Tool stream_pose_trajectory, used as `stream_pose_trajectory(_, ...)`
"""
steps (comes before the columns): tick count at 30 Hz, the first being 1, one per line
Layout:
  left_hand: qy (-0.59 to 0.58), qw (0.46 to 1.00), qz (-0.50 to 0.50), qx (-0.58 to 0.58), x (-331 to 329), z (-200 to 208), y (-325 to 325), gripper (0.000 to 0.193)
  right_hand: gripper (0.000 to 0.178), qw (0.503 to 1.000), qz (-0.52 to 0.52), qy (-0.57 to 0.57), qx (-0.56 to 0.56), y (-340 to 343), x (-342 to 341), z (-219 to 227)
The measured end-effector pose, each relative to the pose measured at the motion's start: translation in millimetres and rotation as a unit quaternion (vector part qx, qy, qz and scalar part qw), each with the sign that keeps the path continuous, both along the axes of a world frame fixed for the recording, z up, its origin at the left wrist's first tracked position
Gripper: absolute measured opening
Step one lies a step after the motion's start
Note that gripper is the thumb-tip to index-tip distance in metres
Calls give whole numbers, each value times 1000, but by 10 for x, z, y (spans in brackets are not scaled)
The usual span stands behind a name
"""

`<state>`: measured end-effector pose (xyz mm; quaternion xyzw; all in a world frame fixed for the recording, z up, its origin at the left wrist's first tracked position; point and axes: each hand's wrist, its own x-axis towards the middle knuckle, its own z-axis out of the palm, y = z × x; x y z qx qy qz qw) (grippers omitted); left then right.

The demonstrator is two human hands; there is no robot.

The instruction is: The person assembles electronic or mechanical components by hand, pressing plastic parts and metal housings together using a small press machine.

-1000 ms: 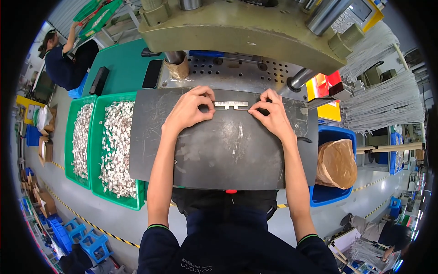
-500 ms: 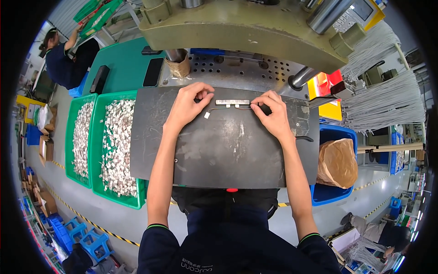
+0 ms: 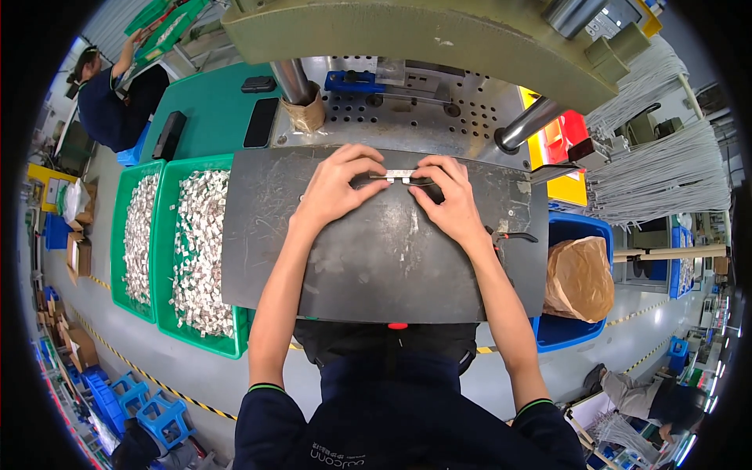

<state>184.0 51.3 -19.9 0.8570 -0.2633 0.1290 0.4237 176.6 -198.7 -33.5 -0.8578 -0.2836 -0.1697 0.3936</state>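
Note:
A narrow silver metal block [image 3: 401, 173] lies near the far edge of the dark work board [image 3: 376, 258]. Small white connectors [image 3: 392, 180] with thin dark wires sit along its near side. My left hand [image 3: 341, 184] is closed at the block's left end, thumb and fingertips pinching together. From the other side, my right hand [image 3: 448, 196] is closed at the right end in the same way. The fingers cover both ends of the block and most of the wires, so the exact grip on each is partly hidden.
Overhead beyond the board hangs a heavy olive press plate [image 3: 415, 35] on steel posts. Green bins [image 3: 205, 251] of small white connectors stand at left. At right are red-and-black pliers [image 3: 513, 236] and a blue bin [image 3: 548, 333] holding a brown paper bag [image 3: 580, 280].
Both hands have moved inward over the ends of the metal block, covering the wires and the loose connector at left. More of the pliers and the perforated press bed shows.

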Motion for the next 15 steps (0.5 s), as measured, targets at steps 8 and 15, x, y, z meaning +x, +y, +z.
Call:
stream_pose_trajectory(8, -13, 999, -2, 39, 34, -105, -120, 20, 33, 1000, 1, 21, -16, 84, 35, 1)
stream_pose_trajectory(15, -34, 999, -10, 16, 241, -169, -128, 20, 39, 998, -33, -7, -51, 125, 173, 90)
